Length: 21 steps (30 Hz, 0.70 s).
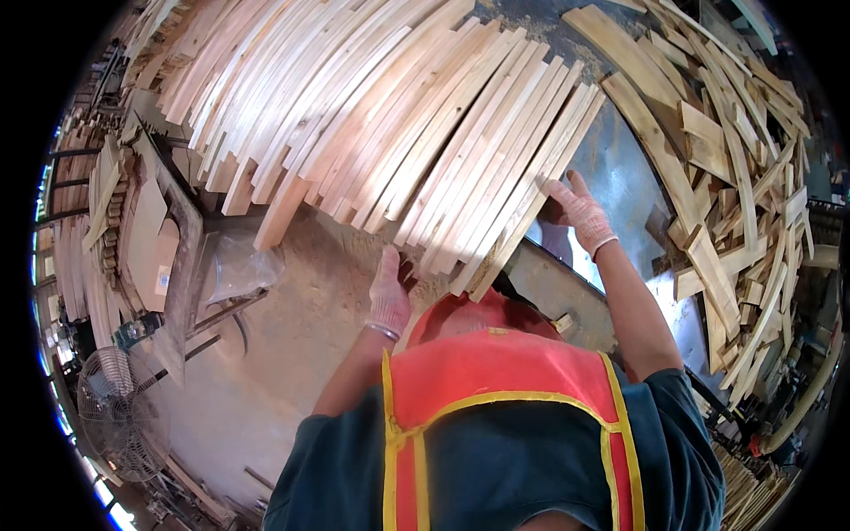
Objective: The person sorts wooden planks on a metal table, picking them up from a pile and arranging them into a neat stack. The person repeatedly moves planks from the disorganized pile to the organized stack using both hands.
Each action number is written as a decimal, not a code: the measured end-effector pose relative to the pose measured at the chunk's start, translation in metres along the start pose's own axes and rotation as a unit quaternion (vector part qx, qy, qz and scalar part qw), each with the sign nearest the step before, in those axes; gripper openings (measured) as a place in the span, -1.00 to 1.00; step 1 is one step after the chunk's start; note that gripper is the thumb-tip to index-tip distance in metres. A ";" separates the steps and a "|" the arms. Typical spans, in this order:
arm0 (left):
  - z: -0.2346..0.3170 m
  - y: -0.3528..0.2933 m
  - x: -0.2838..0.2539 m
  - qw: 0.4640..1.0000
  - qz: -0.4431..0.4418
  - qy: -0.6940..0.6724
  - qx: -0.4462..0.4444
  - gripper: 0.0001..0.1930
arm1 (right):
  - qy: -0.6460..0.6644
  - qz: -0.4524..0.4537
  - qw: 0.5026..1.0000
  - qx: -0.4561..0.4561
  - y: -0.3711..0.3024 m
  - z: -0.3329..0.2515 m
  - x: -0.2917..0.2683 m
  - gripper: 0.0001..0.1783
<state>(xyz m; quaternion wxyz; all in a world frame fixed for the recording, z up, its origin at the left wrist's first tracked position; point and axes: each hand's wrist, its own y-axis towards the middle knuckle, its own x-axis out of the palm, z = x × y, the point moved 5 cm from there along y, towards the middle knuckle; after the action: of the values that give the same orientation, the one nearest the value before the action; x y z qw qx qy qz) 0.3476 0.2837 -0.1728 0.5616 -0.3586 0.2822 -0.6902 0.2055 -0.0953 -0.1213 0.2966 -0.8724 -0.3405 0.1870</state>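
A row of long pale wooden strips (pixel 372 133) lies side by side on a metal table (pixel 620 168), their near ends uneven. My left hand (pixel 390 294), in a pale glove, is just off the near ends of the strips. Its fingers point up and stand apart, with nothing seen in them. My right hand (pixel 584 217), gloved too, is at the outer edge of the rightmost strip (pixel 540 195). Its fingers are spread, one of them against that strip; the underside of the hand is in shadow.
A heap of loose wooden offcuts (pixel 735 203) rises at the right, with longer boards (pixel 651 142) along its near side. At the left are a clear plastic bag (pixel 239 265), a panel stand (pixel 186 257) and a floor fan (pixel 119 407). Sawdust covers the floor (pixel 292 345).
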 end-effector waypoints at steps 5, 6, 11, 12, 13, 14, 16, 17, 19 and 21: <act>-0.032 -0.088 0.050 0.974 -0.127 0.039 -0.181 -0.57 | 0.017 -0.077 0.995 -0.054 0.015 0.009 0.007 0.06; -0.032 -0.108 0.072 0.961 -0.145 0.031 -0.233 -0.60 | 0.014 -0.098 0.994 -0.039 0.013 0.003 0.006 0.06; -0.057 -0.108 0.100 0.939 -0.132 -0.102 -0.301 -0.65 | 0.011 -0.147 0.988 -0.055 0.008 -0.004 -0.001 0.06; -0.065 -0.102 0.084 0.956 -0.110 -0.068 -0.262 -0.65 | 0.007 -0.159 0.985 -0.066 0.010 -0.004 -0.006 0.03; -0.070 -0.098 0.064 0.971 -0.089 -0.033 -0.221 -0.65 | 0.040 -0.162 0.984 -0.070 0.009 -0.003 -0.007 0.00; -0.063 -0.098 0.046 0.970 -0.105 -0.009 -0.217 -0.63 | 0.077 -0.157 0.982 -0.077 0.008 -0.003 -0.011 -0.02; -0.026 -0.093 -0.011 0.967 -0.144 0.039 -0.206 -0.56 | 0.085 -0.167 0.978 -0.088 0.011 -0.005 -0.012 -0.09; -0.007 -0.094 0.004 0.967 -0.170 0.047 -0.185 -0.48 | 0.105 -0.193 0.970 -0.104 0.007 -0.009 -0.005 -0.18; 0.046 -0.107 0.069 0.959 -0.234 0.086 -0.134 -0.32 | 0.090 -0.219 0.963 -0.133 0.014 -0.005 0.004 -0.21; 0.091 -0.128 0.173 0.932 -0.314 0.166 -0.073 -0.22 | 0.093 -0.187 0.933 -0.295 0.042 0.030 0.015 -0.16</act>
<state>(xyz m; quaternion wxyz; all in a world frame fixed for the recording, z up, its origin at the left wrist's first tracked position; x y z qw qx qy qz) 0.3291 0.1429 0.0123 0.2338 -0.3492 0.2941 -0.8584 0.2206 -0.0973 -0.1728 0.0863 -0.8548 -0.5078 -0.0629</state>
